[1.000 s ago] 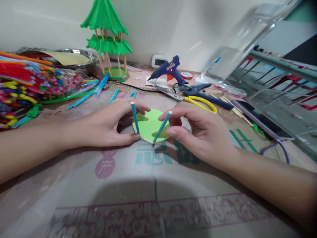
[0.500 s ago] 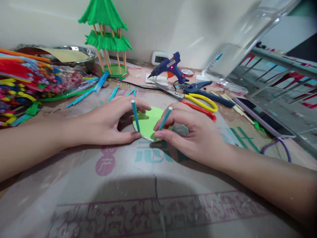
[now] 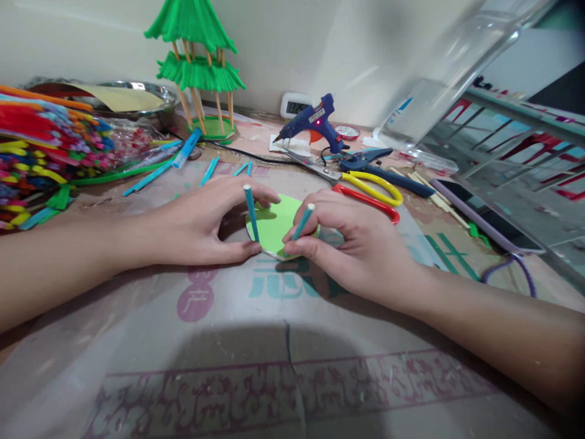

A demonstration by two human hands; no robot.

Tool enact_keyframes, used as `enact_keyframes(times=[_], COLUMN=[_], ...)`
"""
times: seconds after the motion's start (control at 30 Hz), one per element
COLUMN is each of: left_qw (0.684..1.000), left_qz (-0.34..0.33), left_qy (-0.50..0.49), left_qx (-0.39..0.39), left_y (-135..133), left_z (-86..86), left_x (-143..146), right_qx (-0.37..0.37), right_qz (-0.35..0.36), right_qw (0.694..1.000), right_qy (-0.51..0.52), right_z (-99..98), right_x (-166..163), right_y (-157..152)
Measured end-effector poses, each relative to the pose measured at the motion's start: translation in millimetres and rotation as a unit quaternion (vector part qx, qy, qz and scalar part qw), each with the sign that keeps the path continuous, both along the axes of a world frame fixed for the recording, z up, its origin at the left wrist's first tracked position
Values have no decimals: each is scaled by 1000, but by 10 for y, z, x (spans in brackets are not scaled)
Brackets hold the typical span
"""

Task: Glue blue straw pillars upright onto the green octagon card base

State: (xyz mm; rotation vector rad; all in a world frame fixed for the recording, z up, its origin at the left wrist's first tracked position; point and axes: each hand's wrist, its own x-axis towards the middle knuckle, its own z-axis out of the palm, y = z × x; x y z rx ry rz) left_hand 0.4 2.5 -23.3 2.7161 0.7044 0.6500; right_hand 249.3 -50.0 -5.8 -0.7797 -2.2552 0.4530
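The flat piece [image 3: 272,228] lies on the desk [image 3: 237,323] at frame centre, between the left hand [image 3: 223,222] and the right hand [image 3: 347,235]. The left stick [image 3: 251,213] stands at its left edge, beside the left hand; the right stick [image 3: 303,221] is in the right hand, over its near side. At upper left I see the model tower [image 3: 194,76], right of the basin [image 3: 165,97]. The pipe-cleaner bundle [image 3: 43,158] lies at left. The glue gun [image 3: 313,122] sits at upper centre, before the clock [image 3: 291,106]; the scissors [image 3: 325,171] lie between glue gun and right hand; the phone [image 3: 487,216], far right.

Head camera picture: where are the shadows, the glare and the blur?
Head view: a broad shadow darkens the foreground work surface, and a small one lies on the green disc under the left hand; head view: a bright glint shows on the metal bowl; head view: the red furniture at far right looks soft.
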Motion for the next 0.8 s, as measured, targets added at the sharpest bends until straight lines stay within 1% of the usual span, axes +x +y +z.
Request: enact_keyframes(times=[0.13, 0.3, 0.43, 0.53, 0.6, 0.67, 0.73, 0.8], left_qw=[1000, 1000, 1000, 1000, 1000, 1000, 1000, 1000], left_qz=[5, -2, -5, -11, -8, -6, -13, -23], left_qy=[16, -8, -3, -1, -1, -3, -11, -14], left_qx=[2, 14, -8, -17, -11, -7, -5, -4], left_y=[-14, 14, 13, -6, -18, -22, -20, -15], left_z=[15, -32, -23, 8, 16, 12, 3, -2], left_x=[-6, -28, -23, -14, -14, -18, -23, -25], right_qx=[-7, 10, 23, 20, 47, 100, 146, 167], right_qz=[-7, -10, -8, -28, -30, -16, 1, 7], right_qw=[1000, 1000, 1000, 999, 997, 993, 989, 986], right_qy=[-3, -7, -19, 19, 58, 67, 37, 5], right_z=[-5, -18, -23, -24, -13, 13, 48, 77], right_x=[-12, -1, 34, 67, 95, 124, 145, 149], right_y=[-6, 11, 15, -8, -30, -54, -79, -103])
